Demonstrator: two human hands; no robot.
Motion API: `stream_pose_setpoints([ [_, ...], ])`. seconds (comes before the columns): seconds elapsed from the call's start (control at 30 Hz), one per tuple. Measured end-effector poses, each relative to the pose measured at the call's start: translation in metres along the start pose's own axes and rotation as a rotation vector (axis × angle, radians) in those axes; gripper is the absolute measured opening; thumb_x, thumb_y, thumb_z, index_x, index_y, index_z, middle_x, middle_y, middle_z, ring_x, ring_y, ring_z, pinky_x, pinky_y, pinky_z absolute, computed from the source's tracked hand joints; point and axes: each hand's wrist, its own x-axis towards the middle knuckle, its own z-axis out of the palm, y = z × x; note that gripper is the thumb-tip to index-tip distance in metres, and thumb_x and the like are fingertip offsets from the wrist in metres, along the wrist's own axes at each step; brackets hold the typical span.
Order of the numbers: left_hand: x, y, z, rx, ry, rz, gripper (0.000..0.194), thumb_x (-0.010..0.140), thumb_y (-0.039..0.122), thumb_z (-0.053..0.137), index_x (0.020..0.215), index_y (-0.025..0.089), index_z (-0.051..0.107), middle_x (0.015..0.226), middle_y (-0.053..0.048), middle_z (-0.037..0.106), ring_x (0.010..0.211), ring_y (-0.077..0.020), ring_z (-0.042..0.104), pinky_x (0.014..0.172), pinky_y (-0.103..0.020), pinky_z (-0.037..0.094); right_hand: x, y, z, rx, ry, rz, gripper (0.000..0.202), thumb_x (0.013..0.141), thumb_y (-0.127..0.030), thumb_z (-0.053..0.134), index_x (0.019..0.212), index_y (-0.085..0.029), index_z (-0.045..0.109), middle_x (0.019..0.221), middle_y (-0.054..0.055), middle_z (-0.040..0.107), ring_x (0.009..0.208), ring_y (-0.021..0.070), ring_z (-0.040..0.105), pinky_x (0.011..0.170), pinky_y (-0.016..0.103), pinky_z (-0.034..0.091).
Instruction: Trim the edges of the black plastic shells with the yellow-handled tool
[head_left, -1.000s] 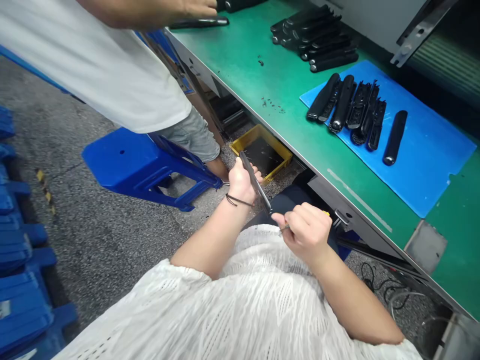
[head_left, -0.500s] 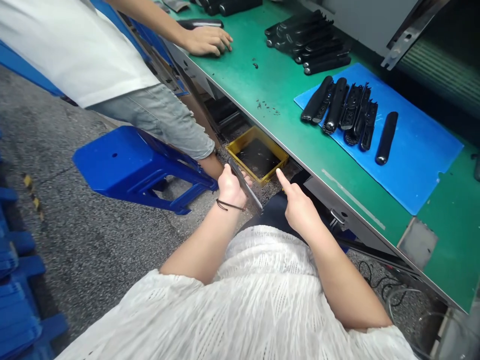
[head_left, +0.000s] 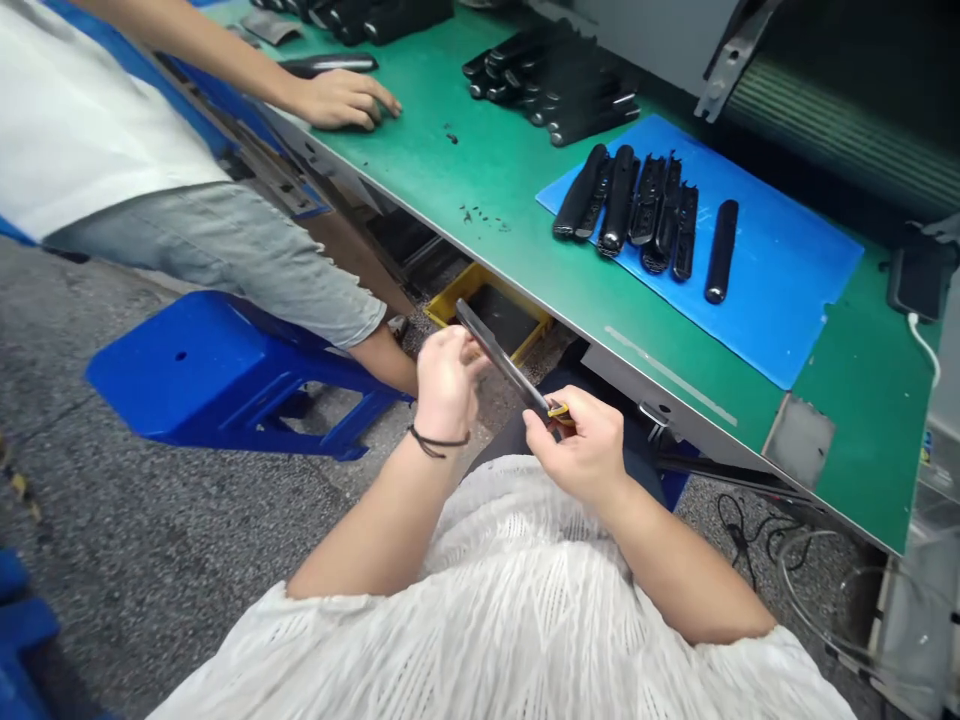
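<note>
A long dark plastic piece (head_left: pixel 501 358) slants between my hands, over my lap. My left hand (head_left: pixel 448 378), with a black band at the wrist, grips it near its upper end. At its lower end is my right hand (head_left: pixel 581 440), closed round a small yellow tool (head_left: pixel 558 410) that touches or nearly touches the piece. Much of the tool is hidden by the fingers. Several black handle-like parts (head_left: pixel 621 200) lie side by side on a blue sheet (head_left: pixel 780 290), with a single one (head_left: pixel 721 252) apart to their right.
A yellow bin (head_left: pixel 442 305) stands below the green table's (head_left: pixel 420 170) edge. A person's hand (head_left: pixel 349 100) rests on the table at left, beside a blue stool (head_left: pixel 180 360). More black parts (head_left: pixel 555 85) lie at the back; a phone (head_left: pixel 919 283) is at right.
My right hand has gone from pointing to gripping the yellow tool at the piece's lower end. My left hand has turned over the piece. The whole view has shifted, moving the table leftward.
</note>
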Motion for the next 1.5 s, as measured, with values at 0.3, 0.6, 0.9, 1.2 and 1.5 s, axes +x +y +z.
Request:
stream_pose_setpoints([
  [0.3, -0.044, 0.018, -0.009, 0.397, -0.623, 0.893, 0.065, 0.103, 0.063, 0.033, 0.055, 0.024, 0.052, 0.053, -0.004, 0.050, 0.055, -0.0207, 0.050, 0.078, -0.044, 0.046, -0.005, -0.032, -0.028, 0.004, -0.099, -0.142, 0.014, 0.096, -0.032, 0.068, 0.096, -0.020, 0.061, 0.073, -0.003, 0.057, 0.059, 0.0094, 0.050, 0.056, 0.023, 0.043],
  [0.6, -0.047, 0.022, -0.004, 0.324, -0.544, 0.744, 0.067, 0.102, 0.066, 0.035, 0.051, 0.023, 0.047, 0.050, -0.006, 0.046, 0.054, -0.0207, 0.041, 0.072, -0.041, 0.037, 0.002, -0.037, -0.058, -0.378, -0.293, -0.293, 0.032, 0.108, -0.033, 0.041, 0.095, -0.017, 0.065, 0.075, 0.001, 0.056, 0.067, 0.0147, 0.047, 0.061, 0.030, 0.035],
  [0.9, -0.051, 0.028, -0.006, 0.370, -0.547, 0.739, 0.068, 0.101, 0.067, 0.037, 0.051, 0.023, 0.048, 0.051, -0.006, 0.045, 0.055, -0.0204, 0.039, 0.074, -0.041, 0.036, 0.005, -0.036, -0.046, -0.533, -0.215, -0.319, 0.055, 0.105, -0.066, 0.044, 0.074, -0.021, 0.055, 0.067, 0.000, 0.049, 0.062, 0.0138, 0.037, 0.058, 0.032, 0.024],
  [1.2, -0.051, 0.021, -0.007, 0.377, -0.535, 0.660, 0.061, 0.099, 0.060, 0.043, 0.051, 0.023, 0.047, 0.052, -0.005, 0.042, 0.055, -0.0201, 0.035, 0.074, -0.040, 0.036, 0.003, -0.032, -0.040, -0.631, -0.124, -0.414, 0.053, 0.104, -0.063, 0.050, 0.069, -0.022, 0.052, 0.064, 0.000, 0.045, 0.062, 0.0156, 0.031, 0.056, 0.035, 0.018],
  [1.5, -0.057, 0.034, -0.005, 0.384, -0.566, 0.476, 0.050, 0.091, 0.047, 0.061, 0.050, 0.021, 0.049, 0.052, -0.004, 0.041, 0.056, -0.0177, 0.035, 0.067, -0.036, 0.031, 0.003, -0.028, -0.039, -0.764, 0.004, -0.580, 0.052, 0.103, -0.062, 0.053, 0.069, -0.023, 0.054, 0.059, 0.000, 0.043, 0.061, 0.0163, 0.030, 0.056, 0.036, 0.018],
])
